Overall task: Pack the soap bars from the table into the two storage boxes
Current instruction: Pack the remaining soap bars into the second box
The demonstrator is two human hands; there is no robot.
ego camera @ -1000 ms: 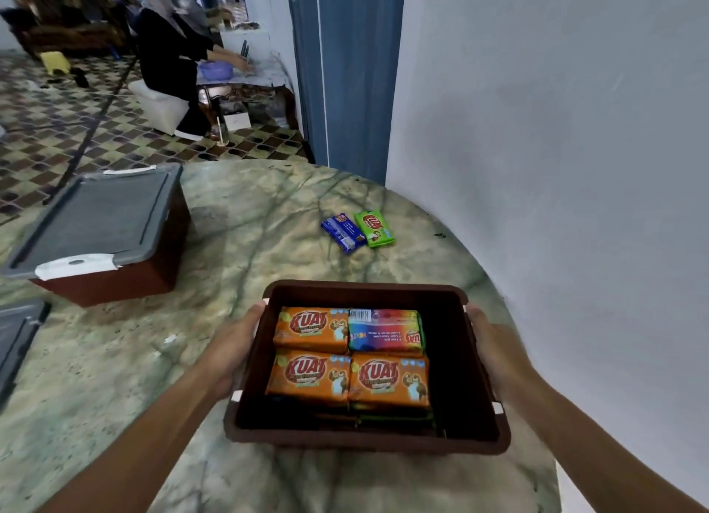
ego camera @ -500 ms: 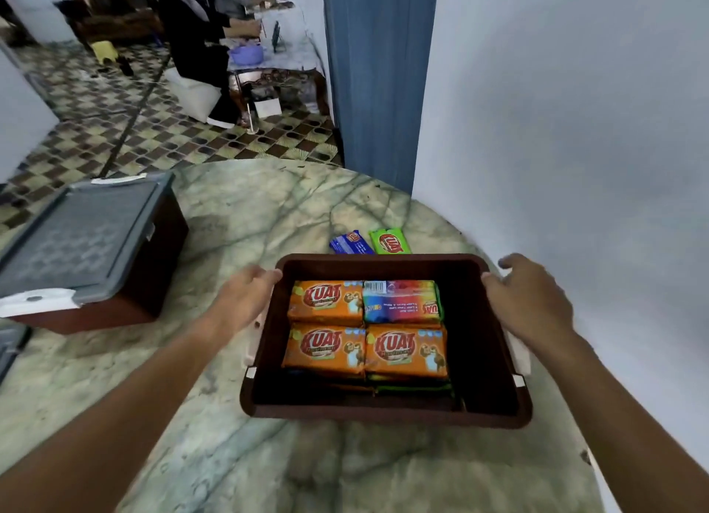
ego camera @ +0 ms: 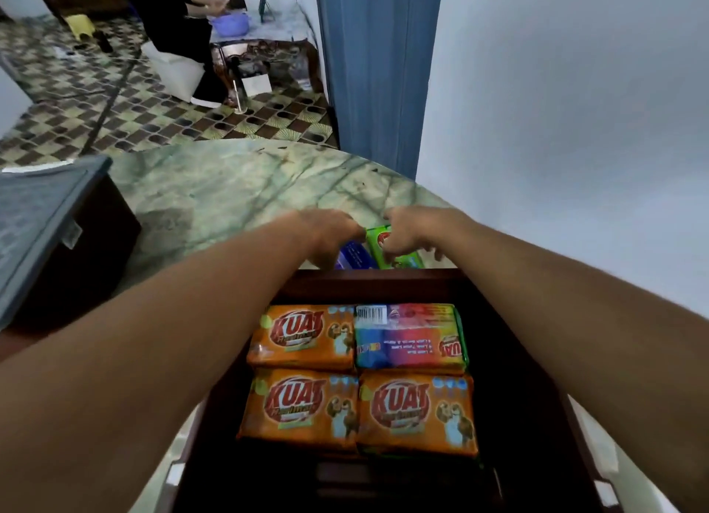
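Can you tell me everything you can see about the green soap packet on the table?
The green soap bar is a small, flat packet in shiny bright green wrapping, with a red and white logo partly showing. It lies on the marble-look table, just beyond the far wall of the open brown box, with a blue soap bar right beside it. The right hand is over it, curled fingers on its top, hiding much of it. Whether it is lifted yet cannot be told.

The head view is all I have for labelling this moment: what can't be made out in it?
- Left hand: fingers blurred, so grip on the blue soap bar unclear.
- Right hand: blurred over the green soap bar.
- Open box: near rim cut off by the frame edge.
- Lidded box: contents hidden.
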